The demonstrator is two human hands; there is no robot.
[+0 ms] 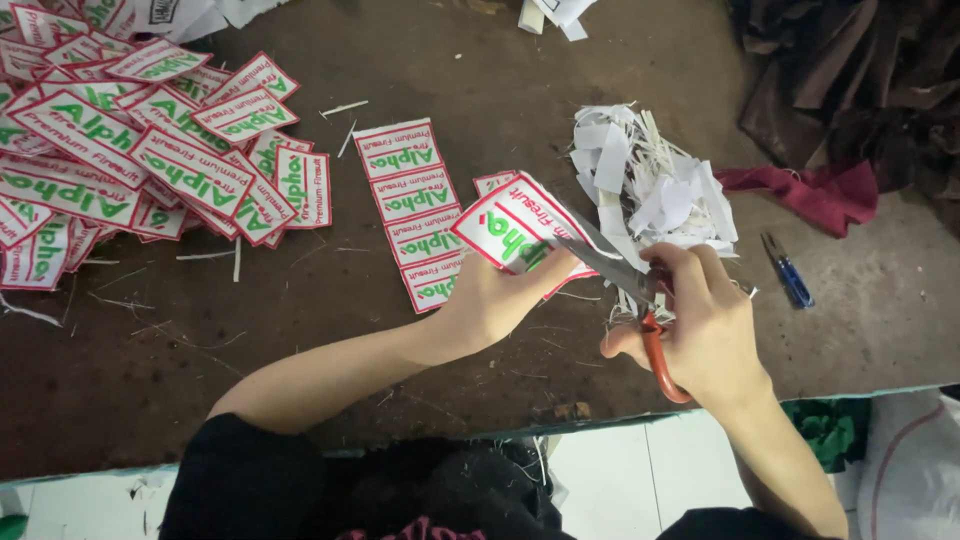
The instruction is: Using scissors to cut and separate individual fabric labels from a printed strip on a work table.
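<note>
Brown worktable filling the view, spreading under everything. Left hand pinching a red-bordered white patch between thumb and fingers, holding it tilted just off the tabletop near centre. Right hand closing around red-handled scissors, blades reaching toward ten o'clock and touching the patch's lower edge. Lying at twelve o'clock from the right hand, a heap of white scraps. Resting at nine o'clock from the patch, an uncut strip; piling up farther at ten o'clock, finished patches.
</note>
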